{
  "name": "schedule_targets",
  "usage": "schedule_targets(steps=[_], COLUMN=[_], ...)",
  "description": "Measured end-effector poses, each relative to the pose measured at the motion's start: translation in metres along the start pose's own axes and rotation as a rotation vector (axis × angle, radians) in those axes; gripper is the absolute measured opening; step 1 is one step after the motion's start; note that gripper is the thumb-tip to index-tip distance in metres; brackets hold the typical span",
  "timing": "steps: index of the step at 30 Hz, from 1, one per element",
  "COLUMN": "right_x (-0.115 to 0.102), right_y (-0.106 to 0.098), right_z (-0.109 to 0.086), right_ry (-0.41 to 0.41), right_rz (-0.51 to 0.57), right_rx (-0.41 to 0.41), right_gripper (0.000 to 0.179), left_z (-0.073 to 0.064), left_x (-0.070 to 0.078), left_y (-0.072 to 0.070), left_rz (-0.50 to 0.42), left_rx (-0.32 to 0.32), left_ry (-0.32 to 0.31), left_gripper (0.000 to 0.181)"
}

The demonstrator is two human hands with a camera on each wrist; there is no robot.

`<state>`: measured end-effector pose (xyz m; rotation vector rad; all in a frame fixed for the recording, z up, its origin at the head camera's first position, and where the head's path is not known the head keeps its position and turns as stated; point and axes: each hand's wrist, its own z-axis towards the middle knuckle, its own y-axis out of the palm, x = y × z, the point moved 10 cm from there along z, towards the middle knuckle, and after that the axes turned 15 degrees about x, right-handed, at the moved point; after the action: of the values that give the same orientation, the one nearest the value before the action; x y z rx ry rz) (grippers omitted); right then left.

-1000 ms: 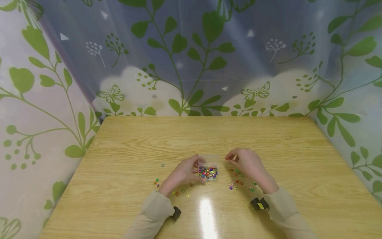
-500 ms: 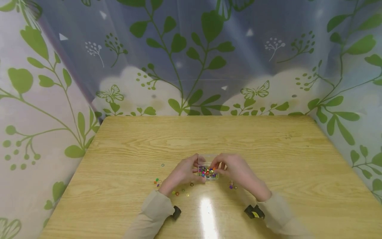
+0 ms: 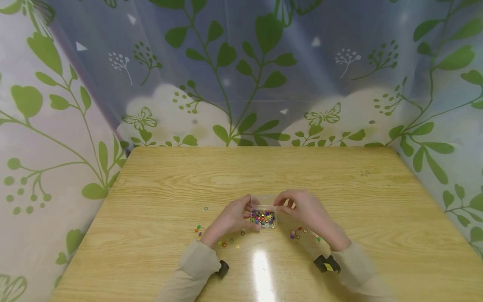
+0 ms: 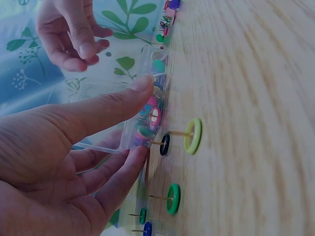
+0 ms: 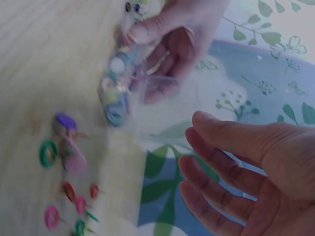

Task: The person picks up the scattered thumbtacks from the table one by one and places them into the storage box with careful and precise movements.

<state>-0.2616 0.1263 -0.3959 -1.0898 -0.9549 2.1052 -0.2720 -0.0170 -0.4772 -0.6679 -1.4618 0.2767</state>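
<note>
A small clear plastic box [image 3: 263, 219] of colourful thumbtacks stands on the table with its hinged lid [image 3: 263, 201] raised at the back. My left hand [image 3: 235, 216] grips the box from the left, its thumb [image 4: 118, 103] along the near wall and its fingers behind and below. At the box's right side, above the table, is my right hand [image 3: 303, 209]. In the right wrist view its fingers [image 5: 211, 162] are loosely bent, with nothing between thumb and fingers. Beneath and in front of that hand lie loose thumbtacks [image 5: 75, 163], some partly hidden by it in the head view.
More thumbtacks [image 3: 198, 229] lie scattered left of the box, some under the left wrist, with a single one [image 3: 206, 208] farther back. The wooden table [image 3: 170, 176] ends at a patterned curtain [image 3: 234, 84]. Several tacks show their pins [image 4: 160, 196].
My right hand comes in from the right to over the box, then draws back a little to its right side. The tack it pinched is gone from its fingers. My left hand stays put.
</note>
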Motion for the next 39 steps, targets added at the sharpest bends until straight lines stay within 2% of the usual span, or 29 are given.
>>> schedule_targets(steps=[9,15,21,29,34,39], right_x=[0.033,0.056,0.071,0.087,0.091,0.097], right_y=[-0.04,-0.051,-0.049,-0.033,-0.028,-0.027], right_z=[-0.003,-0.016,-0.033,-0.053,-0.055,-0.055], right_ry=[0.054,0.079,0.073,0.112,0.106,0.14], right_rz=[-0.076,-0.145,-0.22,-0.169,-0.162,-0.177], right_rx=[0.085,0.055,-0.006,-0.136,-0.138,-0.129], right_gripper=[0.004,0.005,0.009,0.015,0.016,0.012], left_z=[0.0,0.0,0.0,0.0,0.0,0.001], left_x=[-0.002,-0.003,-0.002,-0.001,-0.002,-0.003], left_y=[0.0,0.001,0.001,-0.001,0.0,0.001], left_rz=[0.012,0.02,0.026,0.025,0.023,0.024], left_rx=[0.003,0.004,-0.001,-0.002,-0.005,-0.006], left_ry=[0.0,-0.003,-0.007,0.0,-0.009,-0.005], left_gripper=[0.062,0.062,0.062,0.062,0.062,0.063])
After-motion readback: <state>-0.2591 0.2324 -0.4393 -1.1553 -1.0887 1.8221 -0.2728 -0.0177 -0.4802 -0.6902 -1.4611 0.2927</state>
